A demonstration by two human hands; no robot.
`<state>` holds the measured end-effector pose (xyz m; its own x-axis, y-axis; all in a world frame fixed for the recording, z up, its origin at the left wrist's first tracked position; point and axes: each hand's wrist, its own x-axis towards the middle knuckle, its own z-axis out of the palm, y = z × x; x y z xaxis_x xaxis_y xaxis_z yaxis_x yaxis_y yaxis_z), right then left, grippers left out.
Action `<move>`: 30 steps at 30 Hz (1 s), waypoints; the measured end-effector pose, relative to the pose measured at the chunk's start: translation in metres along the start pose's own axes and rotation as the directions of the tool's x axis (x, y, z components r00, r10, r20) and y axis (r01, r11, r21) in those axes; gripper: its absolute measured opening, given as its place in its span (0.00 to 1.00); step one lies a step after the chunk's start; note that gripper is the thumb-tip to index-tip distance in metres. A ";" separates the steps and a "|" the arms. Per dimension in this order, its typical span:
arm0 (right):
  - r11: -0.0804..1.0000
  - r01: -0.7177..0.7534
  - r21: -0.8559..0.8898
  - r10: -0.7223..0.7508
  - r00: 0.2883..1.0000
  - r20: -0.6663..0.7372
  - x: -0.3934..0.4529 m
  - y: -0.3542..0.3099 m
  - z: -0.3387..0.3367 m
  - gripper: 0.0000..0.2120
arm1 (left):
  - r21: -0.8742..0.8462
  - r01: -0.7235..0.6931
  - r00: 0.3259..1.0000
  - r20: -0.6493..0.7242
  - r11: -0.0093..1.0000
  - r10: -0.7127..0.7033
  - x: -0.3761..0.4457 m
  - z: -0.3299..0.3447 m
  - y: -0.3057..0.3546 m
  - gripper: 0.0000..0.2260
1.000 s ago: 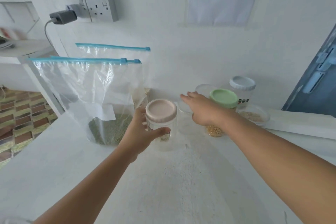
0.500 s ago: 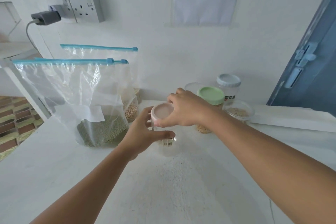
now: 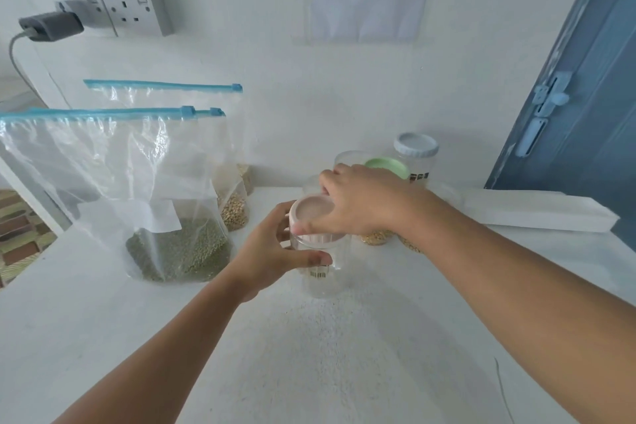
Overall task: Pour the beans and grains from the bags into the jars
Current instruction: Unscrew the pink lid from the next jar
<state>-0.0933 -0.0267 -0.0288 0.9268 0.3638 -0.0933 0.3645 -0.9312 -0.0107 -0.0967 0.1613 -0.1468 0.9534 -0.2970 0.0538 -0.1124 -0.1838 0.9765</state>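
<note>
While my left hand wraps around the body of a clear jar standing on the white counter, thumb across the front above the barcode label and fingers curled round the far side, my right hand closes over its pink lid, fingertips pinched on the rim. The lid sits on the jar's mouth; whether it is loosened I cannot tell. The jar looks empty.

To the left of my left hand stands a large clear zip bag with a blue slider, upright, holding green beans in its bottom. Just behind it, a second zip bag holds pale tan beans, and a third blue-topped bag stands farther back against the wall.

Beyond my right hand, partly hidden by it and the wrist, sits a jar with a green lid and yellowish grain at its base; a jar with a pale grey-blue lid stands behind it near the wall. A clear open container peeks out above my right knuckles. To the right of my right forearm lies a long white box along the counter's back edge.
</note>
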 end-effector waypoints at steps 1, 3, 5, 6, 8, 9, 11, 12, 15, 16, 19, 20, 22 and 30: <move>0.999 0.032 0.003 -0.033 0.999 0.025 -0.001 -0.001 -0.002 0.39 | 0.001 -0.001 1.000 -0.002 1.000 0.001 0.000 0.001 0.000 0.39; 0.993 0.096 0.071 -0.106 0.983 0.150 -0.002 0.001 -0.013 0.39 | -0.001 -0.002 1.000 -0.010 1.000 0.002 0.000 0.002 0.001 0.40; 0.991 0.087 0.099 -0.107 0.970 0.217 -0.003 -0.001 -0.020 0.43 | -0.004 -0.005 1.000 -0.010 1.000 0.005 -0.001 0.002 0.001 0.40; 0.996 0.051 0.074 -0.065 0.978 0.198 -0.003 -0.003 -0.019 0.43 | -0.010 -0.009 1.000 -0.010 1.000 0.009 -0.001 0.002 0.001 0.40; 0.998 -0.011 -0.056 0.017 0.995 0.098 -0.003 -0.010 -0.011 0.45 | -0.025 -0.013 1.000 -0.012 1.000 0.013 -0.001 0.003 -0.001 0.40; 0.995 -0.016 -0.095 0.022 0.998 0.067 -0.003 -0.012 -0.006 0.44 | -0.029 -0.015 1.000 -0.013 0.999 0.014 -0.002 0.003 -0.001 0.40; 0.999 0.037 -0.033 -0.034 0.993 0.109 -0.003 -0.012 -0.006 0.39 | -0.021 -0.019 1.000 -0.019 1.000 0.018 -0.001 0.004 -0.002 0.41; 0.997 0.073 0.013 -0.075 0.984 0.165 -0.003 -0.010 -0.010 0.40 | -0.013 -0.022 1.000 -0.019 1.000 0.022 -0.001 0.003 -0.002 0.41; 0.992 0.069 0.109 -0.093 0.968 0.232 -0.005 -0.010 -0.015 0.46 | -0.012 -0.020 1.000 -0.009 1.000 0.020 -0.001 0.002 -0.001 0.41; 0.992 0.037 0.117 -0.061 0.976 0.208 -0.004 -0.010 -0.013 0.45 | -0.019 -0.021 1.000 -0.008 1.000 0.021 -0.001 0.002 -0.002 0.41; 0.998 0.012 0.061 -0.018 0.994 0.110 -0.001 -0.009 -0.005 0.43 | -0.033 -0.025 1.000 -0.002 0.999 0.025 -0.001 0.002 -0.002 0.42; 0.996 0.023 0.085 -0.032 0.994 0.107 -0.001 -0.008 -0.005 0.40 | -0.029 -0.029 1.000 -0.001 0.999 0.029 -0.001 0.002 -0.002 0.42; 0.984 0.068 0.162 -0.096 0.981 0.171 -0.001 -0.005 -0.007 0.38 | -0.022 -0.036 0.999 -0.001 0.999 0.036 -0.001 0.003 -0.002 0.42; 0.997 -0.039 0.071 0.026 0.984 0.175 0.001 -0.009 -0.008 0.47 | -0.021 -0.058 0.998 0.001 0.998 0.058 0.000 0.001 -0.004 0.41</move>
<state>-0.0946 -0.0173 -0.0206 0.9058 0.3298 -0.2659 0.3208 -0.9439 -0.0780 -0.0968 0.1613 -0.1507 0.9450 -0.3078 0.1103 -0.1616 -0.1464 0.9759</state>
